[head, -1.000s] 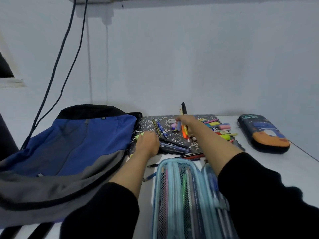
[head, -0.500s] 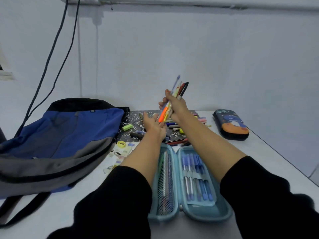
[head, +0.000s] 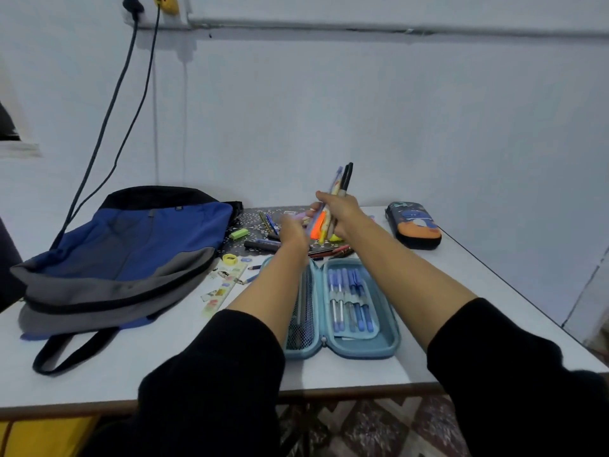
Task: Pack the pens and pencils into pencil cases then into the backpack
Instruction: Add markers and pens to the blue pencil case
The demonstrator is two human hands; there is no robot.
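I see backpack [head: 131, 245] flat on surface [head: 461, 291], left side. Blurred left grip [head: 291, 230] sits just left of pens [head: 326, 219], can't tell if spread or pinching. Right grip [head: 344, 211] curled round pens, bundle raised, tips up. Open case [head: 369, 352] under forearms. Shut case [head: 413, 225] far right.

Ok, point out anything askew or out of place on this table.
Nothing damaged. Loose pens lie scattered across the patterned mat, and a ruler lies slanted between the backpack and the open pencil case.
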